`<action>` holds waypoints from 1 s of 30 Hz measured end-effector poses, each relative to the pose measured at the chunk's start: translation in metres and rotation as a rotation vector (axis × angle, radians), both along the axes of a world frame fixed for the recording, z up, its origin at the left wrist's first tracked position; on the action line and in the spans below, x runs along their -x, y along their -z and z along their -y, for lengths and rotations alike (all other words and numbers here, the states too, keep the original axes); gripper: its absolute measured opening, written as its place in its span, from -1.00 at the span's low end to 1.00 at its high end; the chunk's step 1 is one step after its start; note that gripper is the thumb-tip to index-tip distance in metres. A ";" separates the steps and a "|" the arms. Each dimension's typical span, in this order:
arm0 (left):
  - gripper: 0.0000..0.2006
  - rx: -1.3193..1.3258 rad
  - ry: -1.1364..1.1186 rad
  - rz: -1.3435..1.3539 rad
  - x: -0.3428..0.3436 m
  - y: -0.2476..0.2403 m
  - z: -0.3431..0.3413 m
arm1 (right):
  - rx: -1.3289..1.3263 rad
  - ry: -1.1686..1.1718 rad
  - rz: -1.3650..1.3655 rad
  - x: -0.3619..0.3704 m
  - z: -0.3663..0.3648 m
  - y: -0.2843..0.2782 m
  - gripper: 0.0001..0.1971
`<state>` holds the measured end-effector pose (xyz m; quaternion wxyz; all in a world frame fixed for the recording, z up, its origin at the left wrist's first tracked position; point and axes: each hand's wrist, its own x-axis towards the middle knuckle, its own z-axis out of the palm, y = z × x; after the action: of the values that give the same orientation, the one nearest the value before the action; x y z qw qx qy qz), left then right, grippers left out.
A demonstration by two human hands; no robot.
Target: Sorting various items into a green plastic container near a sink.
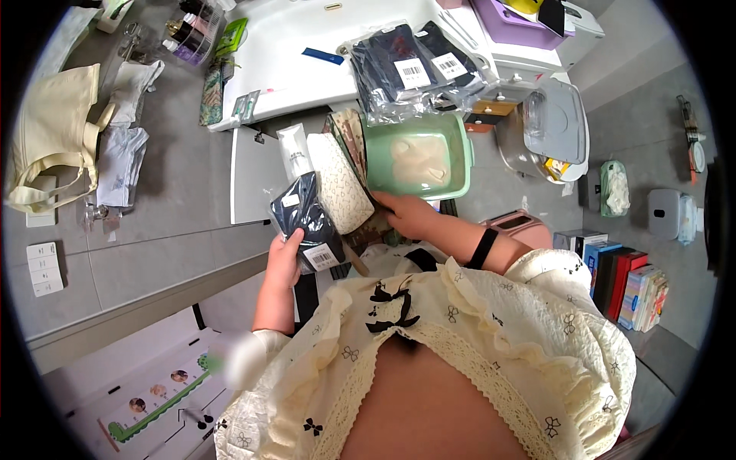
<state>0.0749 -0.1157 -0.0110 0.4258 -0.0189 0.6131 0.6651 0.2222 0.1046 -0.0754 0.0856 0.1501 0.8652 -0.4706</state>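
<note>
My left hand (287, 259) is closed round a dark folded garment in a clear plastic bag (300, 208) with white labels on it. Beside that packet lies a cream bag with a small dark pattern (340, 185), and a white packet (293, 147) sticks up behind the garment. My right hand (405, 216) has its fingers at the cream bag's right edge, closed on it, with the fingertips partly hidden. Camouflage fabric (349, 136) runs along the cream bag's far right side.
A green basin (466, 157) stands just beyond my right hand. On the white sink (284, 77) lie more plastic-wrapped dark garments (391, 65) and a blue strip (323, 56). A lidded grey bin (556, 123) and upright books (613, 280) are at right; a cream tote (57, 126) hangs at left.
</note>
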 end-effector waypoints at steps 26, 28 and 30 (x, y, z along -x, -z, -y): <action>-0.81 0.180 0.274 0.231 -0.040 0.081 -0.087 | 0.219 0.188 0.207 -0.093 -0.041 0.063 -0.48; -0.81 0.185 0.300 0.247 -0.036 0.091 -0.099 | 0.230 0.230 0.200 -0.097 -0.045 0.075 -0.48; -0.80 0.210 0.317 0.269 -0.033 0.101 -0.111 | 0.243 0.268 0.196 -0.100 -0.050 0.083 -0.48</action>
<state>0.1081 -0.0052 -0.1119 0.5986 -0.0553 0.6120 0.5139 0.3218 0.1546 -0.1582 0.1237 0.2974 0.7620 -0.5618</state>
